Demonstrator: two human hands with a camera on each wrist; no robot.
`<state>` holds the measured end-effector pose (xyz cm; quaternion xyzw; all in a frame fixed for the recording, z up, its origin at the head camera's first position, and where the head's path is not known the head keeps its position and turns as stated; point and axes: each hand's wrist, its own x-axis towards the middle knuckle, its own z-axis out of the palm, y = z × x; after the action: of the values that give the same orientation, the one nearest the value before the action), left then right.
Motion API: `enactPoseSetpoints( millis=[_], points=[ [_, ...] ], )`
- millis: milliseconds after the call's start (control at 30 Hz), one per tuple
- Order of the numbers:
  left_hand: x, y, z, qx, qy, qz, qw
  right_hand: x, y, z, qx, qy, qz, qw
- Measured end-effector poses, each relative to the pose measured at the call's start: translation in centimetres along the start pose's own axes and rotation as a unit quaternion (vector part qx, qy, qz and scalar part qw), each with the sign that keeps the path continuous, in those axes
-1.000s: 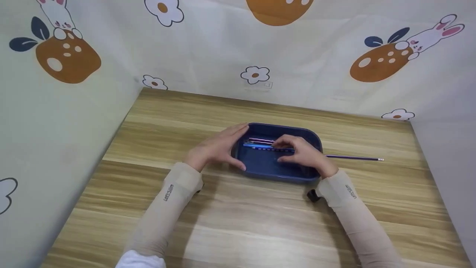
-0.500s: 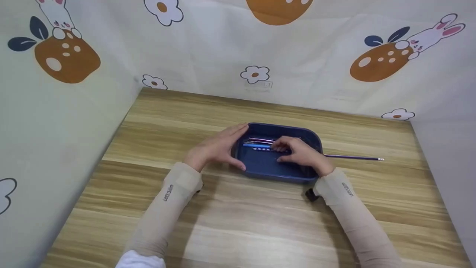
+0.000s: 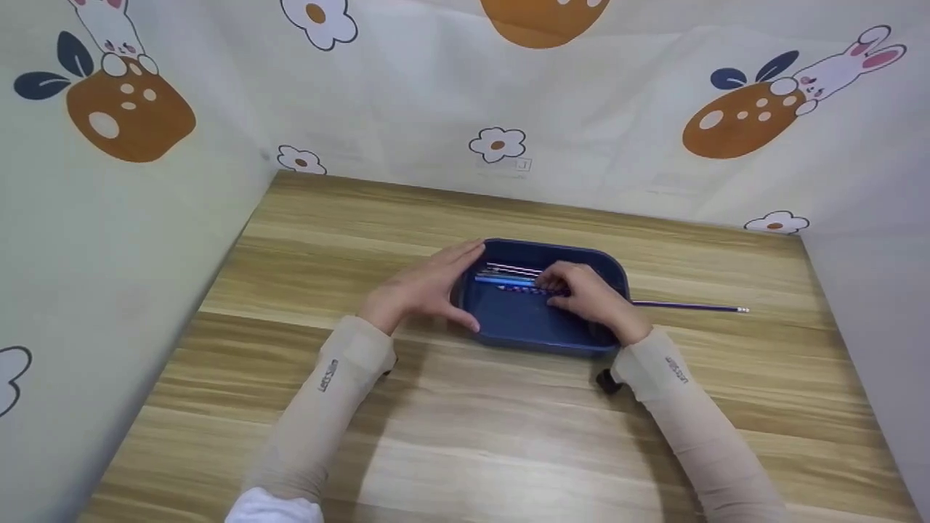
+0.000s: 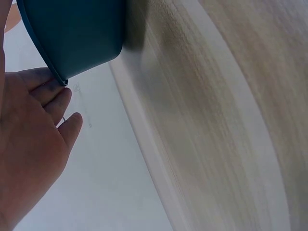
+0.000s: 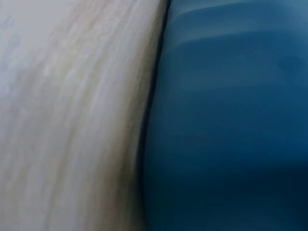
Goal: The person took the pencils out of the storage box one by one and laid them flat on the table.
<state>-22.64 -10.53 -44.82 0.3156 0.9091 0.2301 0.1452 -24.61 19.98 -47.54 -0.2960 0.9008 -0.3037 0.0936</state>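
Observation:
A dark blue rectangular tray (image 3: 538, 343) stands on the table in the head view. My left hand (image 3: 421, 287) spans its left end, straight fingers at the far corner and thumb at the near one. Fingertips touch the rim of the tray (image 4: 72, 33) in the left wrist view. Inside, my right hand (image 3: 592, 294) has bent fingers and thumb around a dark patterned pencil (image 3: 516, 289), whose right part is hidden. Beside it lie a bright blue pencil (image 3: 501, 280) and several dark, shiny pencils (image 3: 512, 269). The right wrist view shows only the tray's side (image 5: 226, 120) and tabletop.
Another purple-blue pencil (image 3: 690, 306) with a pale end lies on the table to the right of the tray. Printed sheets (image 3: 407, 94) rise along the back and sides of the wooden table (image 3: 465, 436).
My right thumb has drawn in toward the fingers. The patterned pencil's tip has shifted slightly right, and the other pencils in the tray have moved a little away. My left hand stays put.

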Motion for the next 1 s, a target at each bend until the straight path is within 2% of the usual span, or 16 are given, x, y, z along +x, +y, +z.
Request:
enactPoseSetpoints(
  millis=[233,500,733,1000],
  points=[
    [0.03,-0.01,-0.05,-0.008,-0.006,-0.01,0.9999,-0.1,-0.23,0.05,-0.001,-0.024,-0.005,0.9997],
    [0.09,0.0,-0.02,0.003,-0.003,-0.004,1.0,-0.19,-0.17,0.01,-0.003,-0.05,-0.012,0.9987],
    [0.18,0.0,0.11,0.007,-0.002,-0.006,1.0,-0.49,-0.2,-0.23,0.039,-0.036,-0.039,0.9979],
    [0.05,-0.02,0.01,0.007,0.001,0.001,1.0,-0.61,-0.55,-0.7,0.061,-0.043,-0.044,0.9962]
  ],
)
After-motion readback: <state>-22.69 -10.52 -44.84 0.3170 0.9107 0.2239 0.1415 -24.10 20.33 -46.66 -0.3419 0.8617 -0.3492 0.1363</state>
